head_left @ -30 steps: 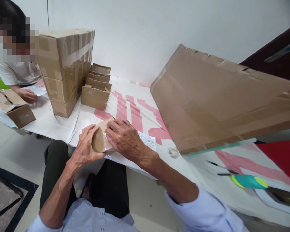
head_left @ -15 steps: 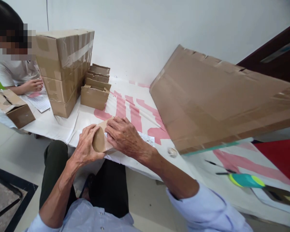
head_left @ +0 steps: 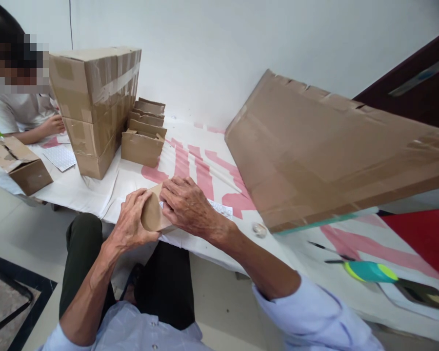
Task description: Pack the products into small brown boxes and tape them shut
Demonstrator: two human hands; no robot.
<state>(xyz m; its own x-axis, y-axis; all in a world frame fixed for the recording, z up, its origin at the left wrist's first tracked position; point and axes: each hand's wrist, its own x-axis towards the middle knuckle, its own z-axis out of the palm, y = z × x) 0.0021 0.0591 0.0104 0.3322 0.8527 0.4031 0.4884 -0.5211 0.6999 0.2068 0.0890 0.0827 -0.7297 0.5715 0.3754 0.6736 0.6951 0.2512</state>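
A small brown cardboard box [head_left: 152,214] is between my two hands at the table's front edge, one side facing me. My left hand [head_left: 130,222] grips its left end, fingers over the top and thumb along the bottom edge. Curled against the box's right part is my right hand [head_left: 188,205], its fingertips pressed to the cardboard. A bit of white shows under those fingertips, too small to name. Partly behind my right wrist lies a printed white sheet [head_left: 221,208] on the table.
Taped cartons [head_left: 95,112] stand stacked at the left, beside several open boxes [head_left: 142,146]. A large cardboard panel [head_left: 332,156] leans at the right. A tape roll [head_left: 259,230], a teal-handled tool [head_left: 369,271] and a phone [head_left: 424,295] lie nearby. Another person [head_left: 18,112] sits at far left.
The view has shifted very slightly. Both hands keep nearly the same hold on the box. At the left, the other person's head and hand have moved a little.
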